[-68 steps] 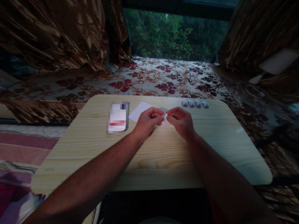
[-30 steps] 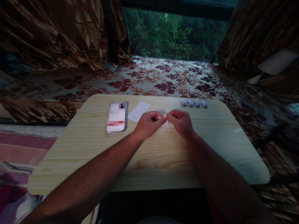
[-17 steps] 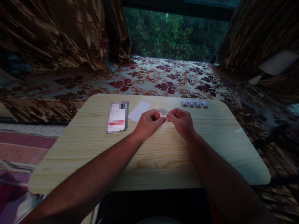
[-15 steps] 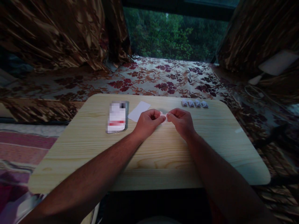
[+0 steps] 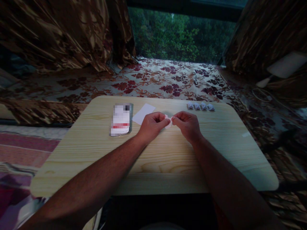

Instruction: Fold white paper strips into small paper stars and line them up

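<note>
Small white folded paper piece (image 5: 168, 122) sits pinched right between both sets of fingertips, just above the light wooden table (image 5: 153, 166). Left hand (image 5: 152, 126) and right hand (image 5: 187, 125) both curl tight on it. Flat white paper sheet (image 5: 143, 113) lies just past the left fingers, four tiny folded paper shapes (image 5: 200, 106) beyond the right ones.

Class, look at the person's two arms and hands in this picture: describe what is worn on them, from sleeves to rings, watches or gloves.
Nothing is worn. The left hand and right hand are bare, with no gloves, and no rings show. Both forearms are uncovered all the way to the bottom edge of the picture, with no sleeve, watch or bracelet in view. The light is dim, so small marks cannot be told.
</note>
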Tool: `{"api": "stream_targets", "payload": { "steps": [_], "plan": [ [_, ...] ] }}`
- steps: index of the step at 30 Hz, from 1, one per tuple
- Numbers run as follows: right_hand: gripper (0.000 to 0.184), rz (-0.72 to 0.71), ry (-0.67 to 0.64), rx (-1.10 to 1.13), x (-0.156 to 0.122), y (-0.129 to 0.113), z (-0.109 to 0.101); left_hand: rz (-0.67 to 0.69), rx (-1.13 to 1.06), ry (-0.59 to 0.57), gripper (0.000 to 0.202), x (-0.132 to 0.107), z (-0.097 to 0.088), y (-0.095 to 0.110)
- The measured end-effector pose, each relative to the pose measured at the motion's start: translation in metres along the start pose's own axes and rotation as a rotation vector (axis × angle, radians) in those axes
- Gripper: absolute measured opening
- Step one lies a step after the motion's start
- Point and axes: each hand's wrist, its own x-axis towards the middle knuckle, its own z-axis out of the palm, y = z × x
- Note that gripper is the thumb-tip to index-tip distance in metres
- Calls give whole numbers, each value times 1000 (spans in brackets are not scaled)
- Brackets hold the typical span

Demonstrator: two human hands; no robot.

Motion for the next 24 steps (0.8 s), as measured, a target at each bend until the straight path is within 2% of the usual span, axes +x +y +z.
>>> {"api": "stream_targets", "payload": {
  "steps": [5, 12, 24],
  "plan": [
    [13, 14, -3, 38, 0, -3, 1, 1, -11, 3, 21, 0, 0, -1],
    [13, 88, -26, 263, 2, -2, 0, -17, -4, 26, 21, 2, 0, -2],
    [8, 50, -56, 86, 0, -1, 1, -17, 11, -1, 22, -1, 3, 2]
  ]
}}
